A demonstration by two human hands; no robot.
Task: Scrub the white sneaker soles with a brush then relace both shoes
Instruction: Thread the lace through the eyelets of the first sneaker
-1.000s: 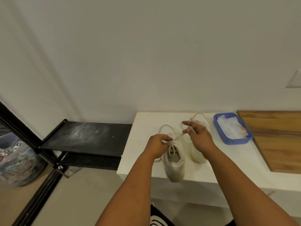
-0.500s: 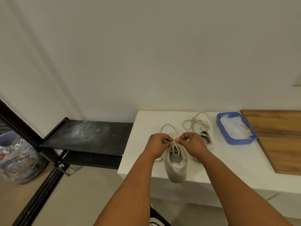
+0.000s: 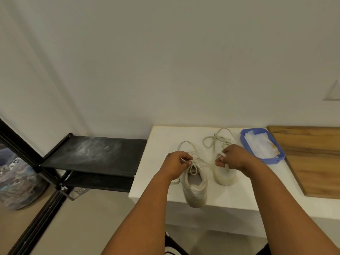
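Left hand (image 3: 177, 163) & right hand (image 3: 232, 159) each pinch a lace end, pulled apart to tighten your knot on the sneaker (image 3: 194, 183) w/ heel over the surface's (image 3: 239, 196) front edge.

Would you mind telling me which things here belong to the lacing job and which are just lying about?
In use: left sneaker, its lace pinched by left hand and right hand; right sneaker.

Lying about: blue tray holding white wipes, wooden board, black shelf rack, white counter.
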